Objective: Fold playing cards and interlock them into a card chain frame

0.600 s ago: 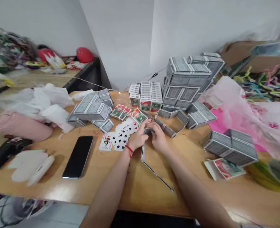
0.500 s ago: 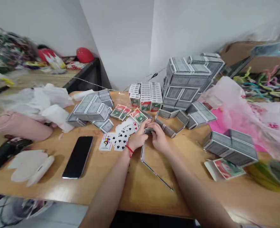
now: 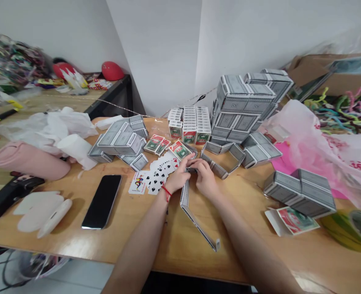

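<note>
My left hand (image 3: 180, 176), with a red string bracelet at the wrist, and my right hand (image 3: 203, 176) meet over the middle of the table. Both have closed fingers on one end of a strip of joined playing cards (image 3: 195, 218). The strip bends in sections toward the table's front edge, its near tip turned up. My fingers partly hide the gripped end. Left of my left hand lie fanned playing cards (image 3: 158, 175) and a joker card (image 3: 138, 182). Beyond my hands sits a red-and-green card box (image 3: 180, 150) and an open ring of folded cards (image 3: 218, 165).
At the back stand stacked card boxes (image 3: 189, 122) and a tall structure of folded cards (image 3: 244, 106). Smaller card structures stand left (image 3: 119, 141) and right (image 3: 299, 192). A phone (image 3: 102, 202), a pink roll-shaped case (image 3: 30, 161) and green-yellow tape (image 3: 352, 228) lie around.
The free end of the card strip has swung slightly left and its tip now shows turned up. Both hands keep nearly the same place and hold.
</note>
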`<state>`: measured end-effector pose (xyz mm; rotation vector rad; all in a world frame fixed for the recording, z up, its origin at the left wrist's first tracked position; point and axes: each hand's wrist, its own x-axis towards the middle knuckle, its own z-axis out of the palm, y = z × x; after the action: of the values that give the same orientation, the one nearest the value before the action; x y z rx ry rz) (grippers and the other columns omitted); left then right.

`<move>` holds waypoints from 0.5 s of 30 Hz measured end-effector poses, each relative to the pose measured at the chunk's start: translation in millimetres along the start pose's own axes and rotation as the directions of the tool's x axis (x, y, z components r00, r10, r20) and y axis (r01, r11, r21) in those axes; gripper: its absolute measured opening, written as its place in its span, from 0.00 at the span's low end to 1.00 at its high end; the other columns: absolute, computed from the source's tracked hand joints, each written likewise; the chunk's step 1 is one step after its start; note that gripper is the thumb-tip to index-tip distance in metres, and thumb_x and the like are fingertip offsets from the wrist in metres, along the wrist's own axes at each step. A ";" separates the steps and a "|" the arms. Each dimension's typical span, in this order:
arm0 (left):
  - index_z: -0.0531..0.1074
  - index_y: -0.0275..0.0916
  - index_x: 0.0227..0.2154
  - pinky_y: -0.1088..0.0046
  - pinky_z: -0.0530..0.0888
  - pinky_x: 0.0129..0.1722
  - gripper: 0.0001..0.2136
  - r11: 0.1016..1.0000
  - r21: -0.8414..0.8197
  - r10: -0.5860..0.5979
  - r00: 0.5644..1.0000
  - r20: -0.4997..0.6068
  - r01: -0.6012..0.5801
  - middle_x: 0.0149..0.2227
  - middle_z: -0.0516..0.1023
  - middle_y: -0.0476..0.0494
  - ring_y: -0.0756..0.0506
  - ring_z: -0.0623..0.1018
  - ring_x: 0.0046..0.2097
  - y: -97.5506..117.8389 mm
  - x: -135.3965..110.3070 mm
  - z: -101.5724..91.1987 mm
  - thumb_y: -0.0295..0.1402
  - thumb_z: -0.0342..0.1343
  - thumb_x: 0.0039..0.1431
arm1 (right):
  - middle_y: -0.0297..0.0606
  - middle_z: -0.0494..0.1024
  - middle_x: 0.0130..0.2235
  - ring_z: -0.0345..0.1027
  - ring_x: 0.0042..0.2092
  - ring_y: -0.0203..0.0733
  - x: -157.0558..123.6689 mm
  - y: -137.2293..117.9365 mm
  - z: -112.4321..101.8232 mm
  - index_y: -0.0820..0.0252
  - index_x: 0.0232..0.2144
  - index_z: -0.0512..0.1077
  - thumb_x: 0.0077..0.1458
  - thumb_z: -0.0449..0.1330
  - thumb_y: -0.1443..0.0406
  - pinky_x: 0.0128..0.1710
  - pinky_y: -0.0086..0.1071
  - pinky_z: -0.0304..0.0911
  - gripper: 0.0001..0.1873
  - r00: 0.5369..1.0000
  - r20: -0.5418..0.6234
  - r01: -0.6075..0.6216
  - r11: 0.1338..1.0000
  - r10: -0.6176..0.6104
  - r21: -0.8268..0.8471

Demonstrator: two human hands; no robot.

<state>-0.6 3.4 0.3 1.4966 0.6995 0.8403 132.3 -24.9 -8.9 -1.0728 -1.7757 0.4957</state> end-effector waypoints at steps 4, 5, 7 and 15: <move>0.49 0.41 0.57 0.64 0.45 0.62 0.37 1.000 0.031 0.001 1.000 -0.031 0.000 0.60 0.53 0.46 0.45 0.51 0.61 -3.1 0.9 -0.7 0.17 0.42 0.38 | 0.41 0.66 0.41 0.59 0.48 0.44 -1.0 1.3 0.2 0.56 0.35 0.64 0.42 0.46 0.80 0.46 0.43 0.59 0.20 1.000 0.008 -0.001 1.000 0.001 -0.009; 0.50 0.41 0.57 0.64 0.45 0.62 0.37 0.999 0.034 0.004 0.999 -0.037 -0.002 0.60 0.53 0.47 0.45 0.51 0.62 -3.8 1.2 -0.7 0.17 0.42 0.38 | 0.41 0.66 0.41 0.59 0.48 0.44 -1.1 1.2 0.1 0.56 0.35 0.64 0.42 0.46 0.80 0.46 0.43 0.59 0.21 1.000 0.010 -0.004 1.000 0.004 -0.009; 0.50 0.41 0.57 0.64 0.45 0.62 0.37 0.999 0.035 0.009 0.999 -0.040 -0.008 0.60 0.53 0.47 0.45 0.51 0.61 -4.7 1.6 -0.4 0.17 0.42 0.38 | 0.41 0.66 0.41 0.59 0.48 0.44 -1.0 0.7 -0.1 0.56 0.36 0.64 0.41 0.46 0.80 0.47 0.43 0.59 0.22 1.000 0.011 -0.012 1.000 0.012 -0.016; 0.51 0.41 0.56 0.65 0.49 0.61 0.37 1.000 0.013 -0.010 0.999 -0.034 0.010 0.59 0.55 0.47 0.45 0.54 0.60 -2.2 1.7 1.2 0.17 0.42 0.37 | 0.40 0.66 0.40 0.60 0.46 0.44 -0.8 1.9 -1.6 0.55 0.37 0.65 0.39 0.46 0.81 0.46 0.42 0.60 0.25 1.000 0.028 0.010 0.999 -0.008 -0.051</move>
<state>1.5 4.3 -1.7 1.4926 0.7384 0.8562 134.7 -24.7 -9.9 -1.0978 -1.8256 0.4642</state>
